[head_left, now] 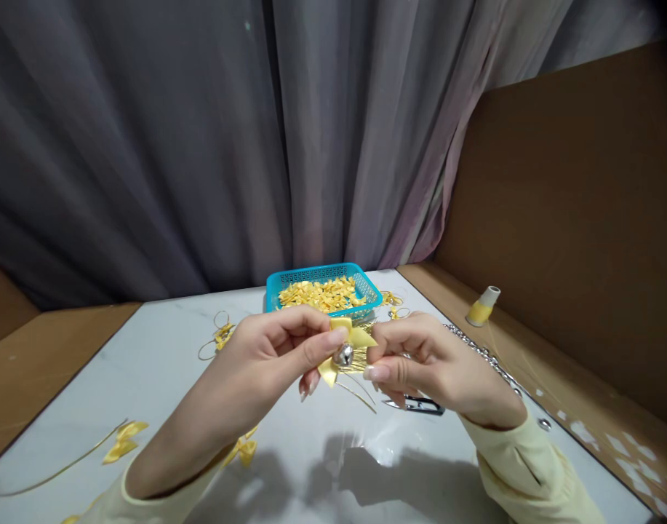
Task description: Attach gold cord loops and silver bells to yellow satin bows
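Between the thumb and fingers of my left hand (297, 349) is a yellow satin ribbon bow (329, 370). A small silver jingle bell (344, 355) sits at the bow's middle. Thin gold cord ends (358, 397) hang below it. My right hand (414, 360) is closed in a pinch just right of the bow, by its pointed ribbon tip; what it pinches, if anything, is too fine to make out. Behind both hands lies a bundle of gold cords (360, 358), partly hidden. Thread snips (420, 406) lie on the table under my right hand.
A blue basket (270, 291) of yellow bows stands at the back of the white table (174, 378). A yellow thread spool (483, 306) stands on the right ledge, near a row of silver bells (486, 354). Corded bows (126, 440) lie at left. A grey curtain (202, 145) hangs behind.
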`<state>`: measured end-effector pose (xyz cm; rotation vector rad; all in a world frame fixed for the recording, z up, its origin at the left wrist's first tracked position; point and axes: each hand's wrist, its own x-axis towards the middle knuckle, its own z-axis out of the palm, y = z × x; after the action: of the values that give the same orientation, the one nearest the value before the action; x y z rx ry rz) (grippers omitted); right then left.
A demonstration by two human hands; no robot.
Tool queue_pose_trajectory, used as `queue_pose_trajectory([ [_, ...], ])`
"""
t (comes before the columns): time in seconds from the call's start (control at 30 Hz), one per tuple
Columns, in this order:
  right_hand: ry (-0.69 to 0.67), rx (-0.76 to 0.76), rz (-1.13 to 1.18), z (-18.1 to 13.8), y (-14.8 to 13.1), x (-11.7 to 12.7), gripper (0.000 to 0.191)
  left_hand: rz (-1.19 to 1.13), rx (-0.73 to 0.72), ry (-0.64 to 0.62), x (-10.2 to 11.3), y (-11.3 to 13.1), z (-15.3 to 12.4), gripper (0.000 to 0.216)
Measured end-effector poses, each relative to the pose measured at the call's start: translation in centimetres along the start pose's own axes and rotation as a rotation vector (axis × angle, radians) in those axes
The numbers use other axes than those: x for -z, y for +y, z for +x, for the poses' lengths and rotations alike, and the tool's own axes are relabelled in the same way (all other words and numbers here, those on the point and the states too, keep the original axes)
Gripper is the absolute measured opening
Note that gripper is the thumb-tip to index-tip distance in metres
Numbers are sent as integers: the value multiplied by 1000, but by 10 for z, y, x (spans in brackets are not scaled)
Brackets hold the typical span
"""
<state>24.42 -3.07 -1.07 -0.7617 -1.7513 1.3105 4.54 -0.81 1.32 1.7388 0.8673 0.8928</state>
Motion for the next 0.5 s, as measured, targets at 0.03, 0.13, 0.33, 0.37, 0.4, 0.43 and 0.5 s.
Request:
queue_pose_trajectory([
  [0.03,4,-11,15,1,1,0,27,1,-5,5,0,0,0,20],
  [0.13,8,-42,40,2,1,2,27,33,-29,27,3,1,-1,18],
  [0.33,-118,-120,-36,5,-5,5,25,125,-34,-7,7,-1,-1,13],
  [0.37,-124,-117,-29,6,-5,4,25,136,-36,-24,6,-2,0,14],
  [0.4,-120,-114,-28,6,-5,3,26,149,-36,-37,6,-4,0,14],
  [0.43,-110,-116,-35,7,-4,2,27,163,-37,-48,6,-5,1,15],
  [0.5,-86,-139,-57,8,-3,-1,26,194,-37,-58,6,-6,1,17],
])
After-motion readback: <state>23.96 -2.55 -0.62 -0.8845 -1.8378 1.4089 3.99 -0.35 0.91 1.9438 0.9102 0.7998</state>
